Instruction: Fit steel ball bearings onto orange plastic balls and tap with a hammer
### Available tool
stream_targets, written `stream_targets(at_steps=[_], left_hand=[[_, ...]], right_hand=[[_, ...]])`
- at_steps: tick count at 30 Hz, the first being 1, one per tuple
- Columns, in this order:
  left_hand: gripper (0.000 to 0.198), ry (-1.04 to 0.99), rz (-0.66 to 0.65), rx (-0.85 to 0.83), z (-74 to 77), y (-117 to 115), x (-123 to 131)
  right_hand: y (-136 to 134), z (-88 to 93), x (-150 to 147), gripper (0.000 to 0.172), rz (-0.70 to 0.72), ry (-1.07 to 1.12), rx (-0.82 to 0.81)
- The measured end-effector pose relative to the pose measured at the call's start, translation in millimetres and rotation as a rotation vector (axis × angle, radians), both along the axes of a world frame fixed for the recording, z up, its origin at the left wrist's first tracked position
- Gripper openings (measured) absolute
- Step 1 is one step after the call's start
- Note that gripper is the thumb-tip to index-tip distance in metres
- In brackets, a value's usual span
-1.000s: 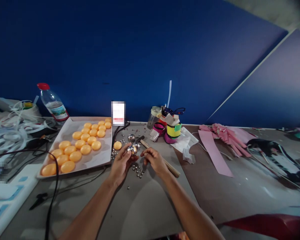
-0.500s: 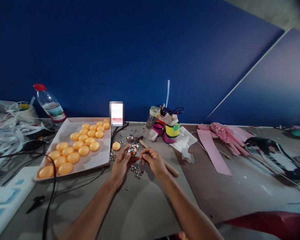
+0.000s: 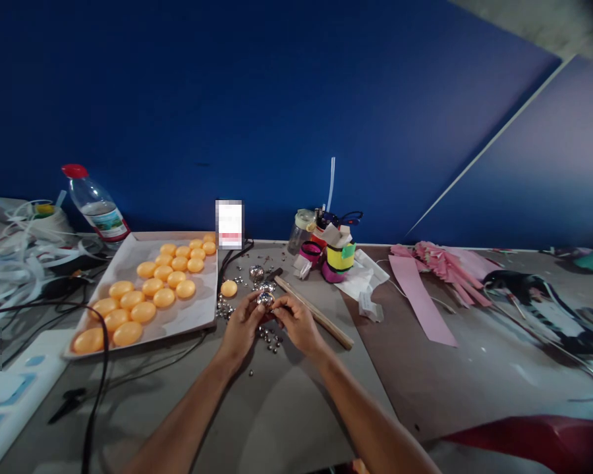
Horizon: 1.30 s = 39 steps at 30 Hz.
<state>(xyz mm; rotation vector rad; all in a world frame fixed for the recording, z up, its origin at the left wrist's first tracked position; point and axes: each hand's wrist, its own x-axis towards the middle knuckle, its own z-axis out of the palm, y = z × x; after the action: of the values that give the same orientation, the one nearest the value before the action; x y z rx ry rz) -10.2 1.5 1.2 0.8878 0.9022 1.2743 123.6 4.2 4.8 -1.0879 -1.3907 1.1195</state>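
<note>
My left hand (image 3: 242,326) is closed round a small ball with a shiny silver surface (image 3: 265,299), holding it just above the table. My right hand (image 3: 299,324) has its fingertips pinched together against the right side of that ball; whatever lies between them is too small to make out. Loose silver beads (image 3: 271,340) are scattered beneath and behind both hands. A second silver ball (image 3: 256,272) rests behind them, and a plain orange ball (image 3: 228,288) lies to the left. A hammer (image 3: 321,318) with a wooden handle lies slantwise beside my right hand.
On the left, a white tray (image 3: 205,309) holds several orange balls (image 3: 164,297). A bottle (image 3: 99,210) with a red cap stands behind it, and a black cable (image 3: 101,388) runs in front. Rolls of tape (image 3: 340,258), a jar (image 3: 300,232) and pink strips (image 3: 422,303) are on the right.
My right hand has moved left and up, so its pinched fingertips now meet the ball. My left hand has shifted slightly right with the ball in it.
</note>
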Motion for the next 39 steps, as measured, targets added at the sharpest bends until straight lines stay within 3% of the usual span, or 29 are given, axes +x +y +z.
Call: stream_targets(at_steps=[15, 24, 29, 33, 36, 39], left_hand=[[0.046, 0.021, 0.006, 0.009, 1.2, -0.4, 1.8], [0.042, 0.135, 0.056, 0.074, 0.7, -1.5, 0.4], [0.04, 0.065, 0.041, 0.063, 3.2, -2.4, 3.3], [0.043, 0.009, 0.025, 0.023, 7.9, -2.2, 2.1], [0.045, -0.025, 0.06, -0.004, 7.7, -1.2, -0.9], [0.042, -0.11, 0.084, -0.029, 5.6, -0.1, -3.1]], right_hand=[[2.7, -3.9, -1.0, 0.009, 0.009, 0.112, -0.059], [3.2, -9.6, -1.1, 0.015, 0.006, 0.155, -0.114], [3.4, -5.6, -0.6, 0.016, -0.009, 0.096, -0.125], [8.7, -2.3, 18.8, 0.017, -0.085, -0.086, -0.021], [14.5, -3.3, 40.7, 0.021, -0.24, -0.473, 0.135], [16.6, -4.5, 54.3, 0.033, -0.286, -0.932, 0.133]])
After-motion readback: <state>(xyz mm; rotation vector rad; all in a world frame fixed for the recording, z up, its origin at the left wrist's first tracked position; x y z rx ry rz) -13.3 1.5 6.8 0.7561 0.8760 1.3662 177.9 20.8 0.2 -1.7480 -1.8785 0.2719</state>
